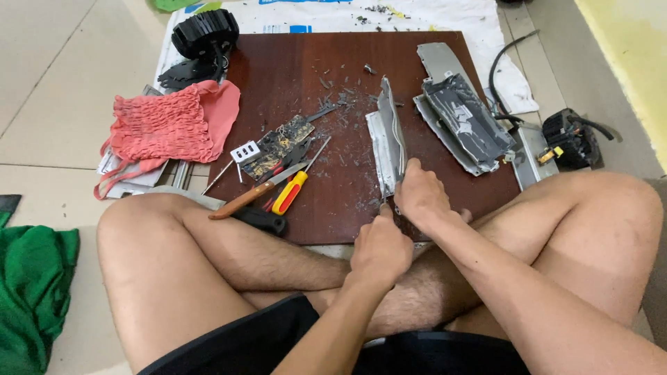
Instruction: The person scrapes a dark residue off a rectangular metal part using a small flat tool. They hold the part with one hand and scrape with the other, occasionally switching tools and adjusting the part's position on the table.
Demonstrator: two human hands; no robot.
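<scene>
silver metal casing (388,142), upright on edge, gripped

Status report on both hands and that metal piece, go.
Left hand and right hand both gripping near end of silver metal casing. Casing propped on edge on brown board. Nothing in the way.

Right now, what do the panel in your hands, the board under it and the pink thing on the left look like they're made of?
The panel, held on edge by the left hand and right hand, looks like thin sheet metal: dull silver sheen, bent edges. The board looks like dark red-brown laminate or varnished wood, smooth with faint grain. The pink thing is soft cloth, gathered and crumpled.
</scene>
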